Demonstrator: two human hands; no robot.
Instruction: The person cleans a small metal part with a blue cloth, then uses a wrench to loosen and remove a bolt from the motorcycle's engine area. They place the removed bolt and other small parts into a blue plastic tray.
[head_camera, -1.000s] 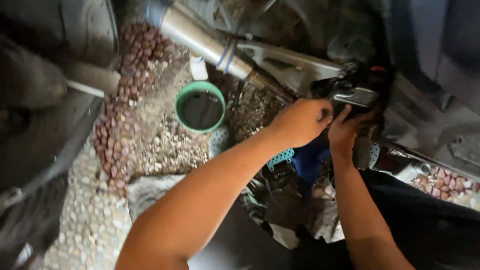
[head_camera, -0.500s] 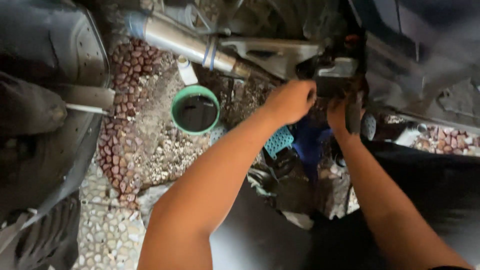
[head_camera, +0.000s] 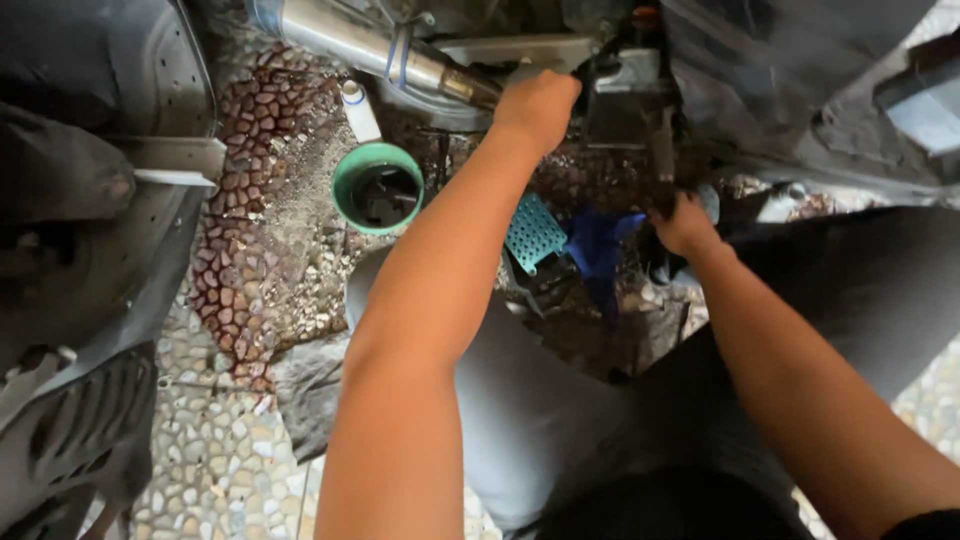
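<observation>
My left hand (head_camera: 540, 100) is closed in a fist against a grey metal bracket (head_camera: 505, 52), just right of the end of a silver exhaust pipe (head_camera: 350, 40). My right hand (head_camera: 685, 225) is lower and further right. Its fingers wrap the bottom end of a dark, greasy rod (head_camera: 662, 160) that hangs from a black and grey metal assembly (head_camera: 625, 85) on the underside of a motorcycle. The fingertips of both hands are hidden.
A green bowl (head_camera: 378, 188) of dark liquid stands on the pebble floor (head_camera: 250, 260), with a small white bottle (head_camera: 358, 108) behind it. A teal mesh piece (head_camera: 535, 232) and a blue cloth (head_camera: 598, 250) lie between my arms. Black body panels (head_camera: 90, 250) fill the left side.
My hands were together on the dark part and have come apart. The left one has gone up to the bracket, the right one down to the rod's lower end. The view has shifted.
</observation>
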